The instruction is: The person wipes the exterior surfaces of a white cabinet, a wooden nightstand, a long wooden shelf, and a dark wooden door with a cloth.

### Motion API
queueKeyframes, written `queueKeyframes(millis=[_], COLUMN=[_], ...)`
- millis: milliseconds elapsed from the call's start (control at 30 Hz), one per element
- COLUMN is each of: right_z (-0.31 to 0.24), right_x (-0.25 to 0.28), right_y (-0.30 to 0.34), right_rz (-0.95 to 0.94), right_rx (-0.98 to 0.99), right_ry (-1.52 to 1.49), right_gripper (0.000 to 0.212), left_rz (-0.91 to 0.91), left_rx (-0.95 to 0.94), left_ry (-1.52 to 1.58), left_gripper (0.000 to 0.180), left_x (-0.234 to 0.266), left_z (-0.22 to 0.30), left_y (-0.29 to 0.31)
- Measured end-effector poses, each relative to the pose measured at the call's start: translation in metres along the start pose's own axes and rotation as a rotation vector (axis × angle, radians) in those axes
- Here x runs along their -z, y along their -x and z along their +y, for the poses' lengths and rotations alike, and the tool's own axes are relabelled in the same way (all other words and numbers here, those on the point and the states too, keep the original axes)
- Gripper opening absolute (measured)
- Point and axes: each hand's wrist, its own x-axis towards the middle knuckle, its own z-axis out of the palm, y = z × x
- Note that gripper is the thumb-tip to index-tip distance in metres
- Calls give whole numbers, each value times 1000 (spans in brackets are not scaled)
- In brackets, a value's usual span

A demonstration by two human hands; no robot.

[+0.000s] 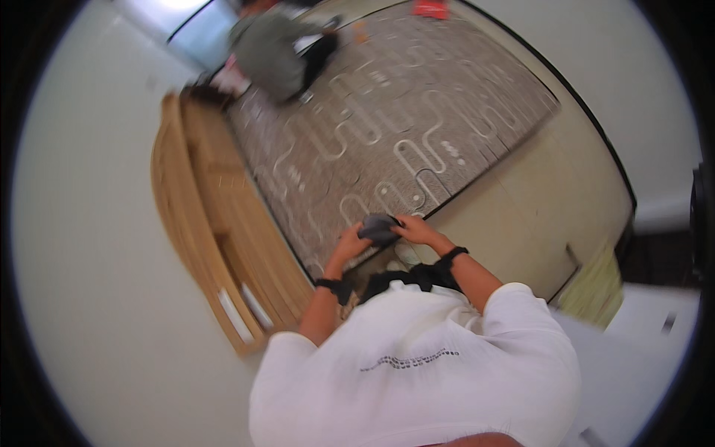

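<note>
In front of my body I hold a small dark grey, soft-looking bundle (pixel 378 230); it looks like folded cloth, but its exact kind does not show. My left hand (pixel 352 243) grips its left side, fingers curled in. From the right, my right hand (pixel 417 229) pinches the other edge. The bundle is off the floor, above the near edge of a grey-brown patterned rug (pixel 357 141). Dark bands circle both my wrists.
A long wooden furniture piece (pixel 223 216) with open slots lies along the rug's left side. Another person (pixel 272 56) sits at the rug's far left. Pale floor (pixel 536 186) borders the rug on the right. A yellow-green mat (pixel 593 290) lies near a white surface (pixel 640 350).
</note>
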Motion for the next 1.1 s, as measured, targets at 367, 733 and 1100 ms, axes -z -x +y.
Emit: queueKeyframes(millis=[367, 733, 1100], right_z=[-38, -62, -101], right_x=[73, 29, 63], right_y=[296, 539, 685], right_rz=[963, 857, 1889], right_rx=[-613, -967, -707], right_ry=[-45, -481, -729], right_gripper=[43, 38, 39], left_rz=[-603, -826, -1536], left_rx=[-500, -1088, -618], left_ry=[-293, 135, 264], left_gripper=[33, 9, 37], left_x=[-174, -392, -565], left_z=[148, 390, 520], left_y=[-33, 111, 211])
